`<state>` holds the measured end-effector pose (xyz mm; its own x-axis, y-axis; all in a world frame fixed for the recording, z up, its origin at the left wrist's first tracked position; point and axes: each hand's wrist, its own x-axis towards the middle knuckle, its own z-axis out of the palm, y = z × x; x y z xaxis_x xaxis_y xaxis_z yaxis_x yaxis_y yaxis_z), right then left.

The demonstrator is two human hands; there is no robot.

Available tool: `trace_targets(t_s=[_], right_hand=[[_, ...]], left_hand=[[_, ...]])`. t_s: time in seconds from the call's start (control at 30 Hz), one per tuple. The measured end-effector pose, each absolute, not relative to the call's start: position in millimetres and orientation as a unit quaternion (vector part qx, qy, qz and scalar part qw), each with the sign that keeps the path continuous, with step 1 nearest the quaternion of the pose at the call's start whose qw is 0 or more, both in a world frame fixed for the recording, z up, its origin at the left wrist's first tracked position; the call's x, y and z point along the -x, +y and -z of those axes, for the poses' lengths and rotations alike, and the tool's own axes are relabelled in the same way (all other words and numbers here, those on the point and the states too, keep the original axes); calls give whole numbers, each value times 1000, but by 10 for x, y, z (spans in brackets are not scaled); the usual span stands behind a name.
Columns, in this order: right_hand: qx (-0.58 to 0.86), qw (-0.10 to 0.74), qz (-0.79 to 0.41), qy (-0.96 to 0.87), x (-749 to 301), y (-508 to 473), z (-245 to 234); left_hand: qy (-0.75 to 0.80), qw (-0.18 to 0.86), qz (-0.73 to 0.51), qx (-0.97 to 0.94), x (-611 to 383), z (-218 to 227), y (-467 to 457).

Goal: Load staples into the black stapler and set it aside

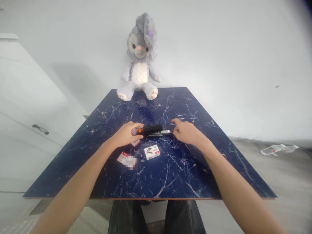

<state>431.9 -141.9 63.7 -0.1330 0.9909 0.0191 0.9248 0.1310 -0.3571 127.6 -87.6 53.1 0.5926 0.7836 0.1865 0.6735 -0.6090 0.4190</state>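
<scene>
A black stapler (pixel 151 129) with an orange patch lies across the middle of the table. Its metal staple tray (pixel 167 132) sticks out to the right. My left hand (pixel 127 132) grips the stapler's left end, thumb below and fingers above. At the other end, my right hand (pixel 184 131) has its curled fingers against the tip of the tray, while the index finger points out to the left. A small white and red box (pixel 151 152) with a stapler picture sits just in front. Beneath my left hand shows part of another red and white box (pixel 135 143).
A red and white card (pixel 123 157), partly blurred, lies at the front left of the dark blue marbled table (pixel 168 182). A grey plush rabbit (pixel 140 71) sits at the back edge against the wall. Clear plastic packaging (pixel 279 149) is on the floor at right. A white cabinet (pixel 21 146) stands left.
</scene>
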Motion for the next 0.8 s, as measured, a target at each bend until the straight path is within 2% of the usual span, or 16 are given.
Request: trace_targets(t_s=[0.07,0.23,0.37,0.5,0.57,0.67,0.73,0.8], right_hand=[[625,133,-99,-763,-4113,-1515,-588],[549,222,-38,-805,-3661,-1666,-354],[503,267,-84,-818,-3683,-1573,-231],[550,297,-120,-771,-3775,-1453,-201],[565,298,-115,-761,-3822,-1419,-201],[583,285,-126,-751,-3891,-1389,-208],[595,283,-147,-738,-3916,-1380,-220],[594,290,-173,-730,-3917,-1385,-238]], left_hand=[[425,159,-185,-872,-1268,-509,-857],[432,173,-200,-862,-1298,-502,-847],[428,165,-194,-867,-1417,-568,-954],[376,232,-178,-879,-1500,-603,-1054],[382,206,-198,-879,-1454,-585,-1015],[450,101,-223,-859,-1311,-534,-879],[477,100,-200,-850,-1247,-506,-824],[472,149,-188,-849,-1259,-493,-845]])
